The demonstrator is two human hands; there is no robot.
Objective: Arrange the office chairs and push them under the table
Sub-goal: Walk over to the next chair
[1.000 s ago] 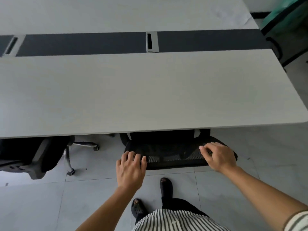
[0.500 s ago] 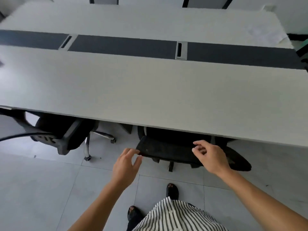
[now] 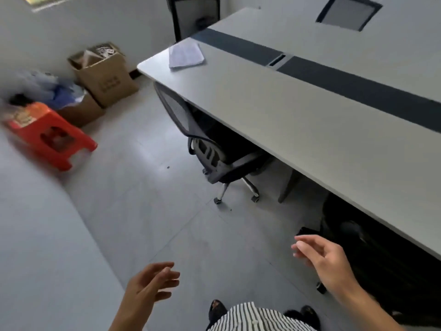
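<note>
Down at the bottom of the view you can see a striped shirt (image 3: 257,317) and dark shoes (image 3: 216,309) on the grey tiled floor (image 3: 167,206). Left grip (image 3: 146,284) is hanging over the floor with its fingers loosely spread, nothing in it. Right grip (image 3: 331,261) is the same deal: fingers relaxed and apart, holding nothing, just beside the near chair (image 3: 386,271) but not touching it.

That near chair is all black and sits almost completely under the counter (image 3: 310,139), so it mostly reads as a dark mass, with one castor poking out at floor level. Further along the same side is the second chair (image 3: 210,154): black mesh back, grey plastic lumbar piece, black seat, chrome legs on castors. Its seat is tucked under the counter edge, while the back stands outside and is turned at an angle to the edge rather than square to it.

Counter top is pale grey with a dark strip (image 3: 358,89) running down the middle and a cable slot (image 3: 276,60) set into it. Some sheets of paper (image 3: 186,54) lie near the far corner.

Off to the left there's a red plastic stool (image 3: 50,139), pretty blurry, and behind it open cardboard boxes (image 3: 107,80) against the white wall, one with bluish stuff in it. Way at the back, a mesh chair back (image 3: 348,13) shows past the far side of the counter, and another dark-framed chair (image 3: 195,15) stands at the end.
</note>
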